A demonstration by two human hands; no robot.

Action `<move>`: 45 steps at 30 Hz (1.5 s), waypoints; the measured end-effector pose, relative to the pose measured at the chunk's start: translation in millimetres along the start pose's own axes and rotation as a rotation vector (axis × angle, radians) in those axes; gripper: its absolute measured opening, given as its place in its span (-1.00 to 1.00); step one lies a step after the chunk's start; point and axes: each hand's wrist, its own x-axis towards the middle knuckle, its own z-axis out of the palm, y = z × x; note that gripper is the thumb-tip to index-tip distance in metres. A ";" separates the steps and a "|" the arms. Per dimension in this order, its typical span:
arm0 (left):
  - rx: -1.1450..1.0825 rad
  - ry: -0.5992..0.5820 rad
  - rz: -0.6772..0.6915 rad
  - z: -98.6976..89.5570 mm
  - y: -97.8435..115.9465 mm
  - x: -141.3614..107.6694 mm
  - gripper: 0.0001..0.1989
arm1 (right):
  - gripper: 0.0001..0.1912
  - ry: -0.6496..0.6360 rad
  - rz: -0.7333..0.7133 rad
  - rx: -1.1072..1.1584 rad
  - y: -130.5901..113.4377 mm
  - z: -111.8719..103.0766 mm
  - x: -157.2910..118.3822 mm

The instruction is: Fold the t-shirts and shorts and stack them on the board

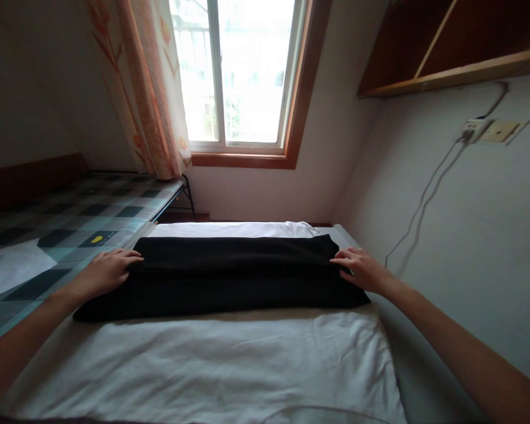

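A black cloth [229, 282], folded over lengthwise, lies across the bed in front of me. It could be a garment, but its kind does not show. My left hand [110, 270] is at its left end, fingers bent and closed on the fabric along the upper layer's edge. At the opposite end, my right hand [355, 266] pinches the cloth near the fold, with the fingertips on top and the thumb lower down. Under the cloth spreads a wrinkled white sheet [229, 365].
To the left stands a second bed with a checked mattress [110, 209] and a paper sheet [15, 268]. A curtain [148, 100] hangs beside the window [251, 76]. Along the right wall are a cable [417, 209], a socket [474, 129] and a wooden shelf [459, 73].
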 end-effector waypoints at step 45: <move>-0.175 0.458 0.580 -4.3 316.8 66.1 -0.89 | -0.90 0.114 0.453 -0.082 -55.1 17.1 30.5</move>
